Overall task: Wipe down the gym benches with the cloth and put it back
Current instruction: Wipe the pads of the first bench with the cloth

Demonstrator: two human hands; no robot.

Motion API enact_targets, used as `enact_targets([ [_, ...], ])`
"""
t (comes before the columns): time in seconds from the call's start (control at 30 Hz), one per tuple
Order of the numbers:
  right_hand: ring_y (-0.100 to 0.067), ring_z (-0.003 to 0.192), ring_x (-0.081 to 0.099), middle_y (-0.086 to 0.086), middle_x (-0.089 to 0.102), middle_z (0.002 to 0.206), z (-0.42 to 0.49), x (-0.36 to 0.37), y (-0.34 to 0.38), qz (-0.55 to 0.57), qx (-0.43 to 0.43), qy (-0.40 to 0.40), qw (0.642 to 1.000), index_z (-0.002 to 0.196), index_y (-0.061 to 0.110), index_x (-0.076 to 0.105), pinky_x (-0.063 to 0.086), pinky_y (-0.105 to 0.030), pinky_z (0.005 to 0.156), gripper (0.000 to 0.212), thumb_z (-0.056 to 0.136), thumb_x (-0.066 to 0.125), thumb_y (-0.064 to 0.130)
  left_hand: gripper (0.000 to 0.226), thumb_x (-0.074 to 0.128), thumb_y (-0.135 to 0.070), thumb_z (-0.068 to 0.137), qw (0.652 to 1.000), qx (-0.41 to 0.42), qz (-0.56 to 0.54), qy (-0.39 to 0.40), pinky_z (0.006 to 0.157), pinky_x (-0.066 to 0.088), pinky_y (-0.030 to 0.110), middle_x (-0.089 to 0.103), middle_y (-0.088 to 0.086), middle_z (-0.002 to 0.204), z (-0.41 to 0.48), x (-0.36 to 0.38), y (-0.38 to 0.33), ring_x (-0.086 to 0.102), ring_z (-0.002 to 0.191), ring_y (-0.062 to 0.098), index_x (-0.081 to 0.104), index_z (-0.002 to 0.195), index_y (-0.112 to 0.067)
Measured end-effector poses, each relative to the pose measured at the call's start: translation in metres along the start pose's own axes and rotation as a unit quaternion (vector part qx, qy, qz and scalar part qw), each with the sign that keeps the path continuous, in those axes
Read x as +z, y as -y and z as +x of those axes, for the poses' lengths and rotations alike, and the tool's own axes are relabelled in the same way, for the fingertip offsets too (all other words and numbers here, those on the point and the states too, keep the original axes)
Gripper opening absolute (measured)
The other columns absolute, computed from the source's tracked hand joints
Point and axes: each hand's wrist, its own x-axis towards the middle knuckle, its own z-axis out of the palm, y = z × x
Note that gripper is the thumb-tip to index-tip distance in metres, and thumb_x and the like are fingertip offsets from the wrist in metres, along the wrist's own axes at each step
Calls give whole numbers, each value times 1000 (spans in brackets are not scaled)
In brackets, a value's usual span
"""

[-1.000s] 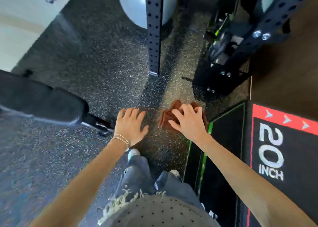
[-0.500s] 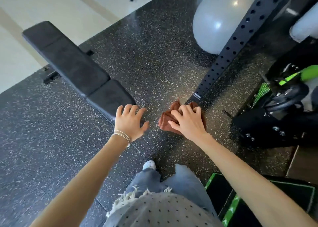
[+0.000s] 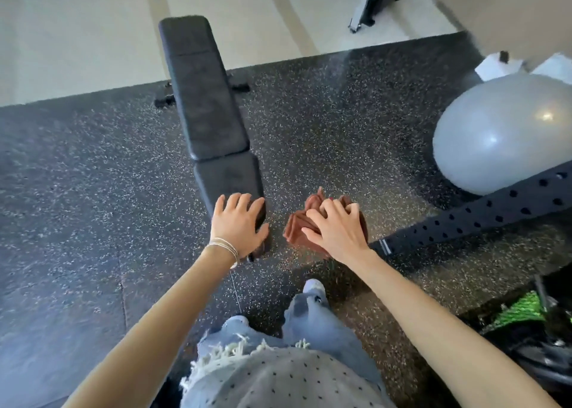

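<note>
1. The padded black bench (image 3: pixel 213 122) now lies straight beyond my left hand (image 3: pixel 240 226), no longer slanting leftward.
2. Its fingers are spread, relaxed, empty.
3. My right hand (image 3: pixel 339 234) grips the crumpled brown cloth (image 3: pixel 294 231) just beside it.

Both arms extended forward, forearms bare, palms down. Left grip (image 3: pixel 240 226): fingers straight, slightly spread, holding nothing. Right grip (image 3: pixel 335 229), just to its right and level with it: fingers curled round the bunched cloth (image 3: pixel 297 229).
</note>
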Motion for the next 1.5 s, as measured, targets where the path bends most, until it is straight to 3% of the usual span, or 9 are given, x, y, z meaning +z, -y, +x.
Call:
enact_targets([
  [0.23,-26,82,51,-7,53,87,57,-4,-74,-3,-139,2,990,103,22,61,38,-43,74,34,87,52,50,60,42,-53,86,991,-133,-27,-5,114,19,46,41,4,144,28,-6,-55,32,135,27,38,140,-27],
  [0.33,-27,82,51,-7,53,87,80,-3,-84,2,-185,7,983,102,21,61,37,-43,74,32,87,54,49,60,42,-54,85,981,-187,-34,29,114,19,46,42,3,142,25,1,-60,33,133,25,38,139,-27],
  [0.67,-26,72,53,-7,54,78,170,17,-62,13,-344,-10,939,90,18,65,42,-43,69,30,78,67,46,60,45,-51,85,934,-347,-70,42,111,23,45,45,3,139,37,27,-42,36,131,25,41,138,-25],
  [1.0,-26,77,52,-7,53,82,287,8,-18,-14,-448,5,894,96,20,64,40,-43,72,30,84,59,47,59,42,-50,87,893,-434,-111,45,112,23,45,43,5,141,91,26,8,36,130,27,36,140,-25],
  [1.23,-29,89,51,-10,55,92,345,20,19,-31,-546,55,836,105,18,62,35,-46,81,34,89,53,46,58,44,-50,85,828,-541,-133,62,109,26,44,45,5,140,92,41,20,41,128,28,40,137,-25],
  [1.4,-28,97,49,-8,55,102,374,43,47,-73,-642,90,758,112,22,57,33,-45,83,37,91,44,50,60,44,-51,86,738,-642,-189,85,108,26,44,43,7,141,109,58,-1,39,128,28,37,139,-23],
  [1.5,-29,94,52,-11,58,99,386,58,56,-81,-707,87,697,107,20,60,36,-45,80,36,90,49,49,62,46,-49,85,674,-704,-211,74,107,27,43,43,7,141,124,65,-21,40,128,28,36,140,-22],
])
